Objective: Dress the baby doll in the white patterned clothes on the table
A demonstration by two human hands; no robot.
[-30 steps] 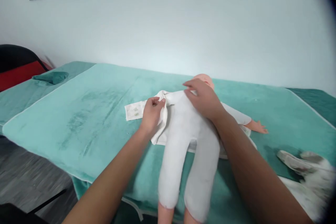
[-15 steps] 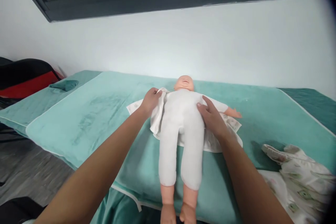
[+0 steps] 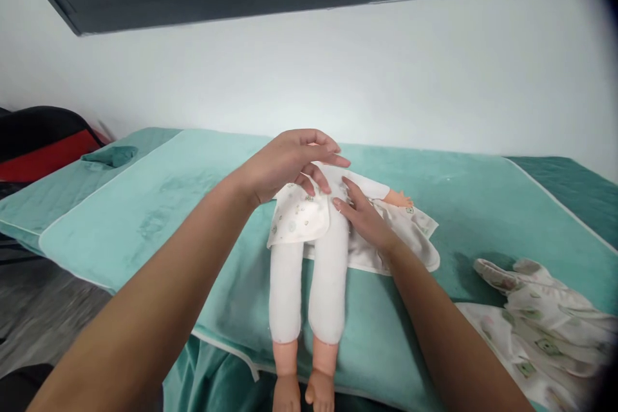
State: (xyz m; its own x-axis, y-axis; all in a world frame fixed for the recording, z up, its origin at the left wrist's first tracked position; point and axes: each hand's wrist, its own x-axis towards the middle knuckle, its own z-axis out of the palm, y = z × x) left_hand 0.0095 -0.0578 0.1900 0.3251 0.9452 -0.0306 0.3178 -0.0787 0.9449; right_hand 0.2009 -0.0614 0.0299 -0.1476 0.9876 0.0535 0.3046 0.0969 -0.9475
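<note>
A baby doll (image 3: 328,270) with a white cloth body lies on its back, feet toward me. Its head is hidden behind my left hand (image 3: 302,161), which hovers over the chest with fingers apart. One printed front panel of a white baby shirt (image 3: 300,215) is folded across the doll's belly. The shirt's other side spreads out flat under the doll on the right. My right hand (image 3: 364,212) rests at the side of the doll's torso, thumb and fingers apart. The doll's bare arm on that side stretches outward over the shirt.
The doll lies on a bed with a green padded cover (image 3: 217,257). More printed baby clothes (image 3: 545,328) lie crumpled at the right. A white wall and a dark window frame (image 3: 193,3) rise behind the bed. A black and red chair (image 3: 46,148) stands at the left.
The left shirt panel has come over the doll's belly, and my left hand has let go of it and moved right, above the chest. The doll has shifted slightly left in view.
</note>
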